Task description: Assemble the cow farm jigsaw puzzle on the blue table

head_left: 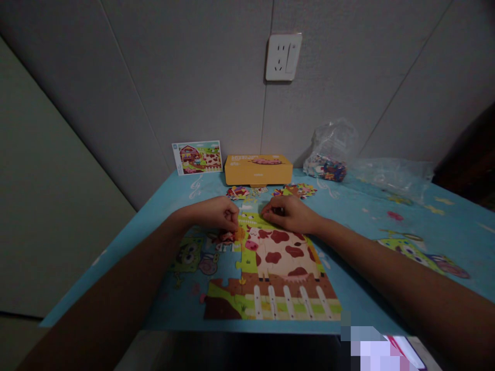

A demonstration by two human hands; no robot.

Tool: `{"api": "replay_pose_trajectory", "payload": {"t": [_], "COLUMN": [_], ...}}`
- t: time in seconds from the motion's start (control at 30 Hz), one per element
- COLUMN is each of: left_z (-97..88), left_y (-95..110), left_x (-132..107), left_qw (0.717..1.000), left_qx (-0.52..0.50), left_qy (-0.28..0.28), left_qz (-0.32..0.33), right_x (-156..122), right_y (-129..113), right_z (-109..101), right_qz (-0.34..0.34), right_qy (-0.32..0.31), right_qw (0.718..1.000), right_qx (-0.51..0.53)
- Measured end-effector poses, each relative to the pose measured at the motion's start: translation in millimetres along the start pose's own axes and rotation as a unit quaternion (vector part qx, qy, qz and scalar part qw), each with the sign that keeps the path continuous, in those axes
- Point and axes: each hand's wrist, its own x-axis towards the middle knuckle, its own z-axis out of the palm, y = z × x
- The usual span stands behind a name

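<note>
A partly joined jigsaw puzzle [286,252] lies on the table, showing a spotted cow above a white fence. My left hand [220,214] is closed, its fingertips down at the puzzle's upper left edge, on a puzzle piece [226,238] with a small figure on it. The fingers cover part of that piece. My right hand [291,214] is curled, thumb and fingers pinched together over the green upper part of the puzzle. What lies between those fingertips is hidden.
Behind the hands lie loose puzzle pieces [297,190] and more pieces [237,192]. A yellow box [258,171] and a picture card [200,157] stand near the wall. A clear bag of pieces [328,154] and a flat plastic bag [394,175] are at the right, on the blue tablecloth [359,221].
</note>
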Motion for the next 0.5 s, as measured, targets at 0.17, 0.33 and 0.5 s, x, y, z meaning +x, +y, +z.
{"api": "replay_pose_trajectory", "payload": {"t": [0.17, 0.33, 0.5], "left_z": [-6.4, -8.5, -8.7], "left_y": [-3, -7, -13], "left_x": [1, 4, 7], "left_qw": [0.993, 0.972, 0.961], "left_qx": [0.088, 0.177, 0.201], "left_qy": [0.082, 0.157, 0.188], "left_qz": [0.004, 0.005, 0.008], "right_x": [-1, -1, 0], "right_y": [1, 1, 8], "right_z": [0, -1, -4], "right_qz": [-0.002, -0.010, 0.000], "right_qy": [-0.003, 0.006, 0.031], "right_qw": [1.000, 1.000, 0.994], "right_qx": [-0.006, -0.029, -0.106]}}
